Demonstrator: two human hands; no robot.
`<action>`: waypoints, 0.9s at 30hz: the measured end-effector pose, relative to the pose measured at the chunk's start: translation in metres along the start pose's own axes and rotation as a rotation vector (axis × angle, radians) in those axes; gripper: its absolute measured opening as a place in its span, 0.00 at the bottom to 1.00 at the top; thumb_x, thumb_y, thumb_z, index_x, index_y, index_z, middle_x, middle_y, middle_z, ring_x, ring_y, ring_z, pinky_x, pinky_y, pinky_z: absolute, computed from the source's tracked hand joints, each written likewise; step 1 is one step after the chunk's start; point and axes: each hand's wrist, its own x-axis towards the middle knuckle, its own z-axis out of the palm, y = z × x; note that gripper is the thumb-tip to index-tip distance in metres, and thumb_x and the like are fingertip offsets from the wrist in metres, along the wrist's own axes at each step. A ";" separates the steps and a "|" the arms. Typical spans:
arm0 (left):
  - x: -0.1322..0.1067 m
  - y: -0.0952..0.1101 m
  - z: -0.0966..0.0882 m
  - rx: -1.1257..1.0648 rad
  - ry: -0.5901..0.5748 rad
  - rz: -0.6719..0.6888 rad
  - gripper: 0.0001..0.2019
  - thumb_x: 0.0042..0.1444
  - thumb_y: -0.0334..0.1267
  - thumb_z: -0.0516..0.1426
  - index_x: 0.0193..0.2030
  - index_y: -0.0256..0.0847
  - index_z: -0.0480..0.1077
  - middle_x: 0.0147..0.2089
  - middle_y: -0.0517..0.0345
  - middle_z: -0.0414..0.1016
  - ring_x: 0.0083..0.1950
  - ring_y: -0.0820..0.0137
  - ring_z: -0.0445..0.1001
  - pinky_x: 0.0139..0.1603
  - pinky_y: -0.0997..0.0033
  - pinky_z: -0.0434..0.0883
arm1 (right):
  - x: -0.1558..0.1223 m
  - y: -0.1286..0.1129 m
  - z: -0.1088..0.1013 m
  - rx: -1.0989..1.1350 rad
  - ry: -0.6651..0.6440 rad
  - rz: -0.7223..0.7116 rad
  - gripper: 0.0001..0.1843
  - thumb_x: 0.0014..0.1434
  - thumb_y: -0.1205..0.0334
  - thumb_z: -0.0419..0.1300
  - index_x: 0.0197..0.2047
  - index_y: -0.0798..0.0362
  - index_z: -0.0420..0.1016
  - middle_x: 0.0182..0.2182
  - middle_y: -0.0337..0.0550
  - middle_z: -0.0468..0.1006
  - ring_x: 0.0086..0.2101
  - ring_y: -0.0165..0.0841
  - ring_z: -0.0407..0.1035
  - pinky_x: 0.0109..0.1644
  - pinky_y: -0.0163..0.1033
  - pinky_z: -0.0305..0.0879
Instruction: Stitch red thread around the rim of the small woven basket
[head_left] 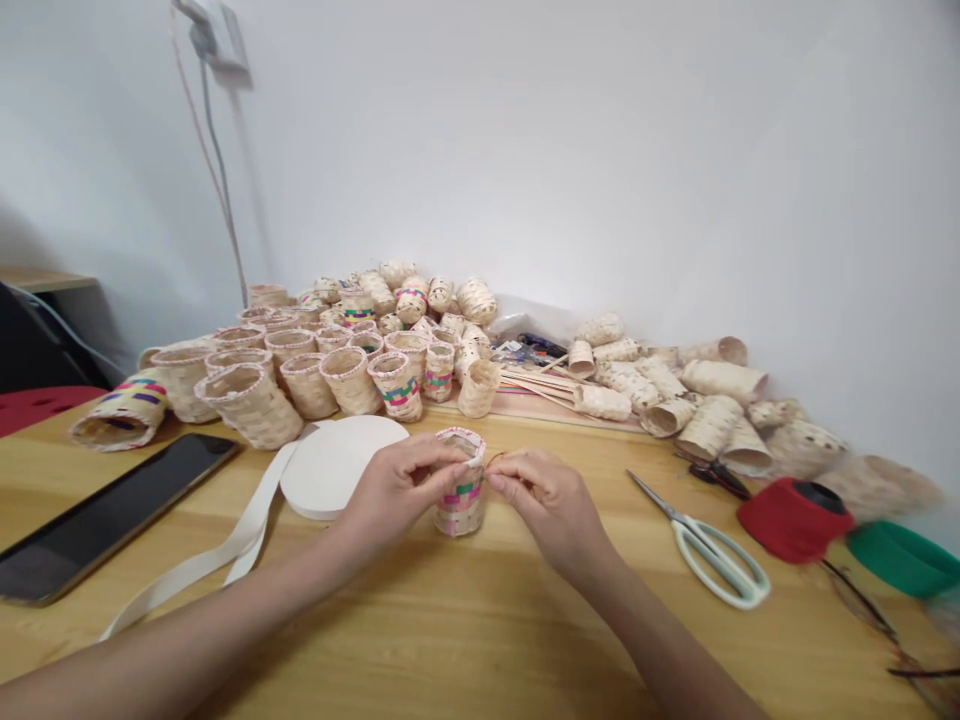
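Observation:
A small woven basket (459, 508) with pink and green bands stands upright on the wooden table, its rim wrapped in white with reddish stitching. My left hand (405, 478) grips this basket at the rim, thumb in front and fingers at the far side. Just right of the rim, my right hand (546, 500) is closed in a pinch. A thin reddish strand shows by its fingertips, too fine to make out fully; whether a needle is there I cannot tell.
Left lie a roll of white tape (346, 462) and a black phone (112, 515). On the right are scissors (716, 560), a red thread cone (795, 522) and a green roll (904, 556). Many woven baskets (251, 405) are piled along the wall, beside thin strips (536, 385).

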 end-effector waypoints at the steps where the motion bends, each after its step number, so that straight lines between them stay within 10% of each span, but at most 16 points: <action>1: 0.000 0.000 0.000 -0.002 -0.001 -0.001 0.06 0.54 0.33 0.58 0.32 0.39 0.78 0.30 0.57 0.78 0.32 0.72 0.73 0.31 0.77 0.67 | 0.000 0.001 0.000 -0.009 0.013 -0.002 0.08 0.61 0.64 0.57 0.36 0.51 0.79 0.33 0.43 0.79 0.36 0.34 0.69 0.41 0.37 0.62; 27: -0.002 0.005 0.001 0.043 -0.031 0.056 0.06 0.57 0.33 0.58 0.33 0.39 0.78 0.29 0.58 0.77 0.29 0.73 0.70 0.30 0.76 0.66 | -0.001 -0.013 -0.002 -0.085 0.009 0.045 0.11 0.59 0.67 0.58 0.40 0.50 0.82 0.27 0.42 0.76 0.31 0.33 0.67 0.35 0.37 0.60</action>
